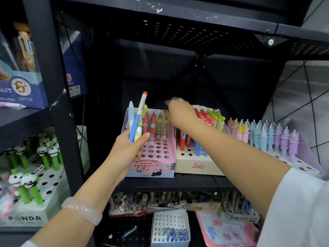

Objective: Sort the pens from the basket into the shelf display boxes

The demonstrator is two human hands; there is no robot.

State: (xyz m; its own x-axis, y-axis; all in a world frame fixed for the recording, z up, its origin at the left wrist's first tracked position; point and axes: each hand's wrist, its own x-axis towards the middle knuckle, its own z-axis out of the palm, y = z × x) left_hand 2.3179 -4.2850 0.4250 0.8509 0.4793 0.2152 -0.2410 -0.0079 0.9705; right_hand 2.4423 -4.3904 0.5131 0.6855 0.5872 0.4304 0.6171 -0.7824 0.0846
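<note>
Two bare forearms reach forward from the bottom edge toward a black metal shelf holding three display boxes side by side. Largest of these is the lilac box at right, packed with pastel pink, blue and purple pens. Next to it sits the cream box, marked in red on its front, with red, blue and green-topped pens standing in its holes. Left of that, touching it, is the pink box (its front reads "Retractable eraser"); four pens stand in its back row and most of its holes are bare.

Over the pink box's left front, the left hand, with a pale pink bracelet on its wrist, has its grip clenched around a bunch of pens held upright, the tallest white with a red cap. Reaching over the back of the pink box, the right hand has its fingers curled down at the rear row; blur hides whether its grip grasps a pen.

Panda pens fill a neighbouring shelf at left. No basket is in view.
</note>
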